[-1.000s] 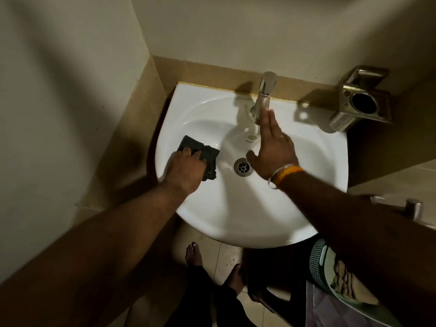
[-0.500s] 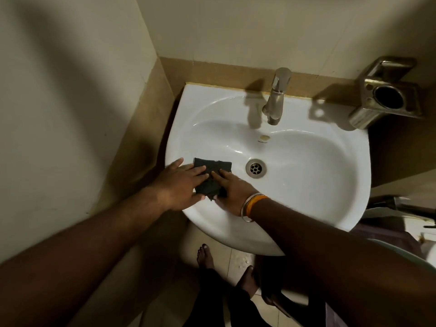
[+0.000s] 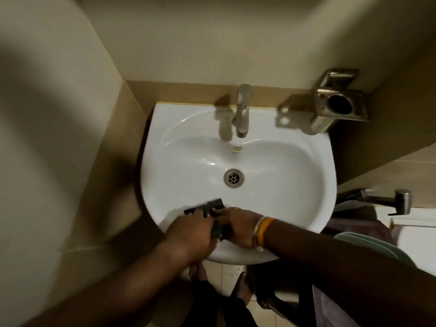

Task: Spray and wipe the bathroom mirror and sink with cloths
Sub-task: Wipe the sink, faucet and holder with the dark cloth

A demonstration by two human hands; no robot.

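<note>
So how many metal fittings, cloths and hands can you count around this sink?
Metal fittings: 4, the tap, the drain, the wall holder, the side tap
Cloths: 1, the dark cloth
Hands: 2, left hand, right hand
Total: 7

White sink seen from above. Both hands meet at its near rim: the left hand and the right hand grip a dark cloth between them. Drain at the basin centre; tap at the far rim; metal holder beyond the far-right corner.
</note>
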